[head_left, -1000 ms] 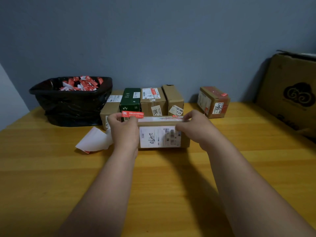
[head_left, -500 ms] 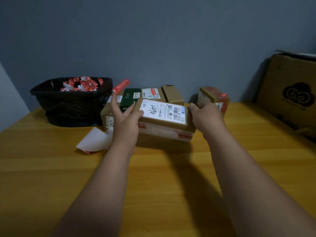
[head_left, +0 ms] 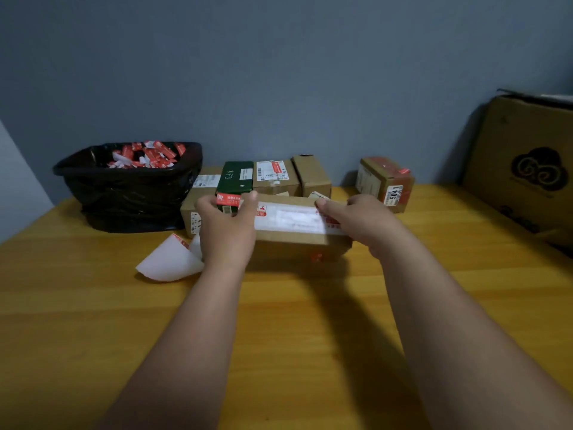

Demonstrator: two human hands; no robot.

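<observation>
A brown cardboard parcel (head_left: 294, 240) lies across the middle of the wooden table (head_left: 93, 305), between both my hands. Its upper face carries a white tape strip with red print. My left hand (head_left: 226, 231) is at the parcel's left end, pinching a red sticker strip (head_left: 228, 198) between thumb and fingers. My right hand (head_left: 359, 221) grips the parcel's right end, thumb on the top face. I cannot tell whether the parcel's underside touches the table.
A black bin bag (head_left: 130, 193) full of red and white slips stands at the back left. Several parcels (head_left: 276, 178) and a green box (head_left: 234, 178) line the wall. A parcel marked 5041 (head_left: 387, 184) and a large carton (head_left: 527, 169) are on the right. White backing paper (head_left: 167, 262) lies left.
The parcel has been rolled in my hands: its labelled face has gone from view and the taped face is up. The red sticker stays in my left hand.
</observation>
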